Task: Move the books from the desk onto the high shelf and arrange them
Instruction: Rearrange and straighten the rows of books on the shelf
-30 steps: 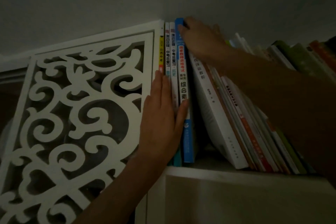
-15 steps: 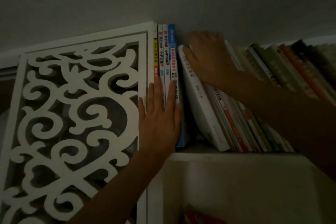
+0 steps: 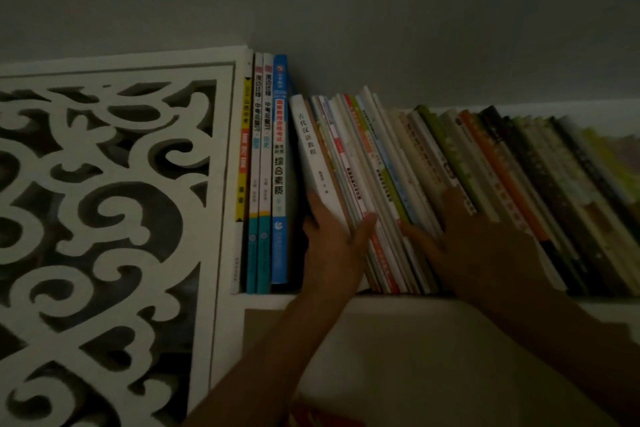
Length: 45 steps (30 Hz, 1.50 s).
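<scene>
Fingers of the left hand (image 3: pixel 332 243) have been shifted off the upright blue book (image 3: pixel 280 166) and are now clamped round the leaning white book (image 3: pixel 313 156). Right hand (image 3: pixel 485 246) fingers are laid flat against the leaning row (image 3: pixel 433 177) on the high shelf (image 3: pixel 381 298). Straightening seems underway; the gap remains.

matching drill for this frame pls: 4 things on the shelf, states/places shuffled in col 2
1. blue book
2. white book
3. left hand
4. right hand

a. on the lower spines of the leaning row
b. upright, near the lattice panel
c. leaning, first of the tilted row
d. at the base of the white book, thumb on the spines beside it

Pairs: 1-b, 2-c, 3-d, 4-a
</scene>
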Each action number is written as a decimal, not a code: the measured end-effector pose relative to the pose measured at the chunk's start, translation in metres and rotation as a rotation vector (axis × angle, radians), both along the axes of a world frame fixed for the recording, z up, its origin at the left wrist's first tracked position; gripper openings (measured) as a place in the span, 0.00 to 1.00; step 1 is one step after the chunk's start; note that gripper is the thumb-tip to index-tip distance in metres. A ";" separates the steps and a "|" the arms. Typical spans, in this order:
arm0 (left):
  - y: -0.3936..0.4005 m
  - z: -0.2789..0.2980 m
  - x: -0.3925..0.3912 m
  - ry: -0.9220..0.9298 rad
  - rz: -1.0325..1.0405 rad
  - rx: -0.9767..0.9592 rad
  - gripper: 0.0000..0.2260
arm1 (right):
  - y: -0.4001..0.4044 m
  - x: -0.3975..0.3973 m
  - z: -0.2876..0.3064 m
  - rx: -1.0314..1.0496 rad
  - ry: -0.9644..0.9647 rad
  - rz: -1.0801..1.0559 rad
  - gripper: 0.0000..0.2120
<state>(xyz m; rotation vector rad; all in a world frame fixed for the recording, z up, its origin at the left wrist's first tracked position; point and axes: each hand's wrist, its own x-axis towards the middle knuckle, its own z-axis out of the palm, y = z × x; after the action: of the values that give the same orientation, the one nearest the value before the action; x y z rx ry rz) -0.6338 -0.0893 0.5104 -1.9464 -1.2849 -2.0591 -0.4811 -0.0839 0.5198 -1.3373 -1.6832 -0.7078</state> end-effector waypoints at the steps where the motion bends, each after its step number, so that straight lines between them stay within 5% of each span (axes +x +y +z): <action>1: 0.007 -0.001 -0.005 0.009 -0.048 0.005 0.38 | 0.003 0.002 0.003 0.032 -0.026 -0.002 0.44; 4: 0.015 0.000 -0.019 0.054 -0.149 -0.005 0.37 | 0.021 0.001 0.013 0.051 -0.087 0.039 0.47; 8: 0.014 0.005 -0.026 0.120 -0.148 -0.011 0.36 | 0.022 -0.013 0.010 0.312 -0.071 0.010 0.28; 14: 0.003 -0.003 -0.015 -0.019 -0.054 0.152 0.27 | 0.009 -0.037 0.009 0.110 -0.009 0.098 0.27; 17: -0.019 -0.016 0.003 0.066 0.070 0.107 0.20 | 0.015 -0.029 0.008 0.178 0.057 0.168 0.29; 21: -0.057 -0.009 -0.048 0.249 0.646 0.400 0.17 | 0.008 -0.020 0.008 0.108 -0.018 0.218 0.33; 23: -0.063 -0.003 -0.080 0.343 0.819 0.360 0.21 | 0.004 -0.021 0.006 0.091 -0.081 0.239 0.40; 27: -0.042 -0.002 -0.102 0.427 0.731 0.186 0.35 | 0.002 -0.031 -0.015 0.038 -0.042 0.182 0.51; 40: -0.020 -0.008 -0.089 0.347 0.694 0.219 0.38 | -0.009 -0.082 -0.029 -0.127 0.271 0.291 0.61; 45: -0.025 -0.010 -0.088 0.387 0.716 0.178 0.34 | -0.019 -0.076 -0.028 -0.136 0.238 0.307 0.54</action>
<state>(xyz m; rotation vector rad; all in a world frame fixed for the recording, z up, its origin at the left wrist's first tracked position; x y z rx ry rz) -0.7217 -0.1145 0.5000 -1.4108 -1.3691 -1.3254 -0.5568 -0.1028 0.4919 -1.1669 -1.7128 -0.2505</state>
